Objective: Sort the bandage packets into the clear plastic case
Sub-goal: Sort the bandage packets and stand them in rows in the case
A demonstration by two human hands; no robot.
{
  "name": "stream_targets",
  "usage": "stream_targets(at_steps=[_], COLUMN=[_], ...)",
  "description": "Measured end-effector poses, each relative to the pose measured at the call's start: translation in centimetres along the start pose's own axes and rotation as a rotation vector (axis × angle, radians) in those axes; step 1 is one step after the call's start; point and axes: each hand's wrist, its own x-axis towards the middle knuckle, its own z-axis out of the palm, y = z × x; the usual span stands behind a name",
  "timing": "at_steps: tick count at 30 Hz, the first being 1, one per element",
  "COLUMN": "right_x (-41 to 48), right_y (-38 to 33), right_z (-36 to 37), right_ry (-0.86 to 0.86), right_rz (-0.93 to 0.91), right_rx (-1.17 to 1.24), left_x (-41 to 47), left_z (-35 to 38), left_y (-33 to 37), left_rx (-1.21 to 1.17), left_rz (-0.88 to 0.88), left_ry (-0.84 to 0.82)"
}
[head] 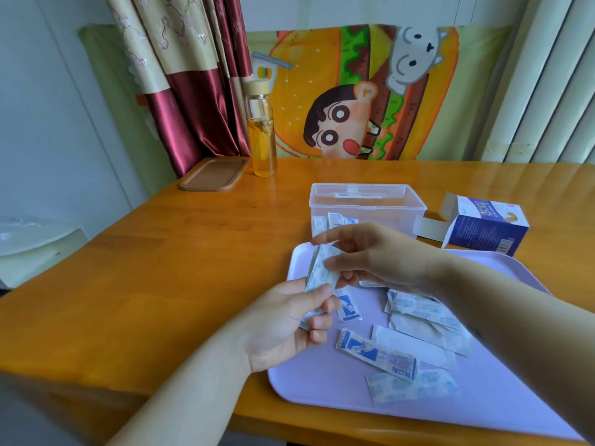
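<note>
Your left hand (289, 320) grips a stack of bandage packets (322, 268). The thumb lies across the near face and the fingers curl round behind it. Your right hand (380, 255) meets the same stack from the right. Its thumb presses on the upper part and its forefinger reaches over the top edge, so both hands are together, clamped on the one stack. The stack is held tilted above the far left corner of the lilac tray (322, 387).

The loose packets (376, 354) lie scattered on the tray, right of your left hand and partly under your right forearm. Some show blue print and some show a plain white back. Several overlap.

The clear plastic case (367, 204) stands open on the table (161, 268), just beyond the far edge of the tray. A few sorted packets (335, 220) stand upright inside it against the near left wall.

An opened purple and white carton (483, 226) sits to the right of the case, touching or just beside the far edge of the tray. A bottle (262, 136) holding yellow liquid stands at the far side of the table, with a brown lid (214, 173) lying flat just to its left. A cartoon cloth (354, 91) hangs behind the table.
</note>
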Motion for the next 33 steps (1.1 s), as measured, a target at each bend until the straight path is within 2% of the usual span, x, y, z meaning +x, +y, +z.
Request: stream_targets(at_steps=[2,5,6,9,11,16,20,25,27,31,33], right_x=[0.1,0.4,0.6,1.3,1.7,2.6,3.2,1.8,0.0,-4.5,-6.2], right_y=[0.0,-0.1,-0.1,0.5,1.1,1.8,2.6,1.9,0.8,-0.6,-0.7], right_z=[0.2,0.5,0.7,1.1,1.6,3.5,4.4,3.4,2.3,0.6,0.3], right_ry=[-0.007,0.012,0.027,0.079,0.064,0.032,0.108,0.161,0.076,-0.244,-0.344], right_rz=[0.014,-0.001,-0.001,0.043,0.097,0.11,0.061,-0.051,-0.036,0.1,0.138], right_rx=[0.091,-0.043,-0.102,-0.187,-0.228,-0.517,-0.677,-0.819,-0.874,-1.016,-1.05], left_x=[-0.1,-0.1,-0.2,-0.8,-1.3,-1.2,-0.6,-0.3,-0.4,-0.8,-0.7], left_z=[-0.1,-0.1,0.0,-0.5,-1.0,-1.8,-2.4,-2.5,-2.4,-1.6,-0.5], left_y=[0.0,-0.1,-0.1,0.3,0.7,0.6,-0.1,-0.2,0.0,0.4,0.2], left_rx=[0.041,0.226,0.388,1.091,1.329,1.502,1.579,1.57,1.571,1.6,1.669], left_rz=[-0.002,0.028,0.053,0.148,0.209,0.264,0.235,0.217,0.229,0.329,0.393], left_ry=[-0.005,0.041,0.086,0.289,0.404,0.408,0.381,0.364,0.362,0.416,0.376])
